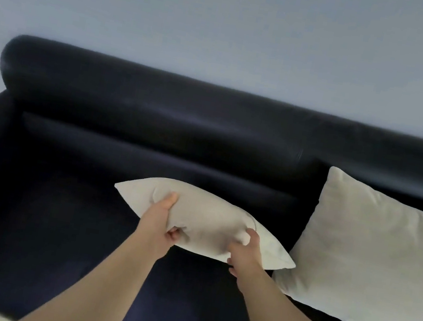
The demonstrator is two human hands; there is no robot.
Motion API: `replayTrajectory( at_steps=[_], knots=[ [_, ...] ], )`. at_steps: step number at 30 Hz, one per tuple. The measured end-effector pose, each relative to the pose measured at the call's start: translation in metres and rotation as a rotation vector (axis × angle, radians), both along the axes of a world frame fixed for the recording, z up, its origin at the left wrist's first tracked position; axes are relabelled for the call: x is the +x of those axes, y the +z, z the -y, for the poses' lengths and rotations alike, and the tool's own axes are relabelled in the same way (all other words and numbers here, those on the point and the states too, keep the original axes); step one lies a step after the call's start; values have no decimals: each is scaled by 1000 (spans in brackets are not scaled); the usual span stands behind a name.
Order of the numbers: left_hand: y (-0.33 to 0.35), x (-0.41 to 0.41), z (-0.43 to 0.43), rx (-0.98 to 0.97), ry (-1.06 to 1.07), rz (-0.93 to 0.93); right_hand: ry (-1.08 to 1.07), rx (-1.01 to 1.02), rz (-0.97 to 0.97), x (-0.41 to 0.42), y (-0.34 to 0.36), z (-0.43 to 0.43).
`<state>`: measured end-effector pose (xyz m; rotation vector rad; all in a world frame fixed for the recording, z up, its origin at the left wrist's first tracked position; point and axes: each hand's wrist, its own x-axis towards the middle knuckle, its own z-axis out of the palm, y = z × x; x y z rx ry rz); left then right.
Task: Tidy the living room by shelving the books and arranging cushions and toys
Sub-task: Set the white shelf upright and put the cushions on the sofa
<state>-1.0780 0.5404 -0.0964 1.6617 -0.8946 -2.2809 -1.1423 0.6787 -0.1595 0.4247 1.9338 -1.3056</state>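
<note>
Two hands grip one pale cushion [202,221] above the dark sofa [126,122] seat: left hand [161,222] and right hand [244,251] curl around its near edge. A second cushion [368,258] leans against the backrest at right.

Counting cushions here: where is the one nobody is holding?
Head view, right side: the free cushion leans against the sofa backrest, just right of the held cushion.

left hand [162,225]: fingers mostly tucked under held cushion [203,215];
second cushion [373,262], right of hands: cropped by edge;
sofa [157,111]: cropped right, below
</note>
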Motion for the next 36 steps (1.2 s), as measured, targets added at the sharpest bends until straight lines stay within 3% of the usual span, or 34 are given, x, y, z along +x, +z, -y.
replayTrajectory(
  at_steps=[11,14,18,20,28,32,36],
  knots=[
    [-17,-82,80,316,-90,114,0,107,-43,-69,-33,19],
    [-23,-80,83,369,-114,84,160,241,-150,-79,-35,16],
    [-36,-85,88,412,-78,120,585,714,-336,-98,-37,15],
    [-42,-90,95,397,-85,139,733,812,-471,-108,-38,20],
    [-69,-104,116,243,-168,356,1038,736,-452,-127,-50,38],
    [-81,-103,114,261,-101,338,947,688,-381,-144,-41,33],
    [-96,-115,99,117,59,206,845,745,-481,-150,-48,28]
  ],
)
